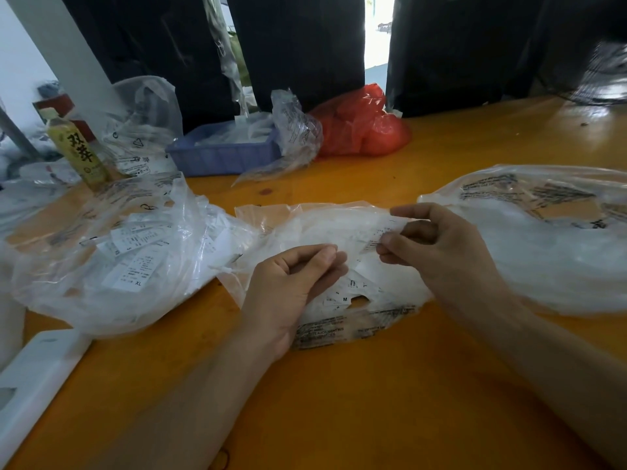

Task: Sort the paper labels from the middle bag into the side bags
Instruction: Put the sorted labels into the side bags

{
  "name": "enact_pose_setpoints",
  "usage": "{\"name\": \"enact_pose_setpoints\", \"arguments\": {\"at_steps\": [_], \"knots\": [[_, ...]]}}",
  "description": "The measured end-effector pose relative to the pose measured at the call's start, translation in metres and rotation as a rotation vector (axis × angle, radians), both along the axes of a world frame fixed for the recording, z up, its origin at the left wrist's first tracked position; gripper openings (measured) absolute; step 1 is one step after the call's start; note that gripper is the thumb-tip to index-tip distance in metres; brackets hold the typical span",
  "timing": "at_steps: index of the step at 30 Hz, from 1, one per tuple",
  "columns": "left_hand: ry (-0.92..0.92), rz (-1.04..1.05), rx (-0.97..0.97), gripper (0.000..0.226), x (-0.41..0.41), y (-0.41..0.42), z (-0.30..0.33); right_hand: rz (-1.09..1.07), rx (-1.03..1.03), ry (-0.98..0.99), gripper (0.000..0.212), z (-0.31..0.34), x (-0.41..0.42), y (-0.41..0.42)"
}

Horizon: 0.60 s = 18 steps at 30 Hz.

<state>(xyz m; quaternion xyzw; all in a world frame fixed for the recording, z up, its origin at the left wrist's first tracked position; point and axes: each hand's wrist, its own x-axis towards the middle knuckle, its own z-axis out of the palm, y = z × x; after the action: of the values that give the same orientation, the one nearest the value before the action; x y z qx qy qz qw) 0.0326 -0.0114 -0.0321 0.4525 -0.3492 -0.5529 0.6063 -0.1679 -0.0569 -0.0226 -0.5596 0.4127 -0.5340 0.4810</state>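
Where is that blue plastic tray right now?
In the head view, the blue tray sits at the far edge of the orange table, left of centre, between the yellow-labelled bottle and the red bag.

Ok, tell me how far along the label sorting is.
Partly done: the left bag already holds labels, one marked XL. In hand: the right hand pinches a label over the middle bag; the left hand pinches there too. Left: labels, one marked M, remain in the middle bag.
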Motion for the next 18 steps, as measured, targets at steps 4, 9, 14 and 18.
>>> {"name": "enact_pose_setpoints", "arguments": {"at_steps": [4,9,14,18], "knots": [[-0.022,-0.014,0.003,0.031,-0.0004,0.0004,0.0,-0.002,-0.028,0.004,0.014,0.0023,0.0007,0.0018],[-0.042,-0.043,0.001,0.03,-0.0014,0.002,0.0014,0.009,-0.101,0.024,0.007,0.0065,-0.0009,0.0046],[-0.102,-0.062,-0.029,0.038,-0.004,0.0046,0.004,0.044,-0.221,0.191,0.012,0.006,0.0012,0.0066],[-0.144,-0.049,-0.051,0.048,-0.0044,0.0051,0.0041,0.018,-0.241,0.293,0.016,0.0018,0.0029,0.0066]]}}
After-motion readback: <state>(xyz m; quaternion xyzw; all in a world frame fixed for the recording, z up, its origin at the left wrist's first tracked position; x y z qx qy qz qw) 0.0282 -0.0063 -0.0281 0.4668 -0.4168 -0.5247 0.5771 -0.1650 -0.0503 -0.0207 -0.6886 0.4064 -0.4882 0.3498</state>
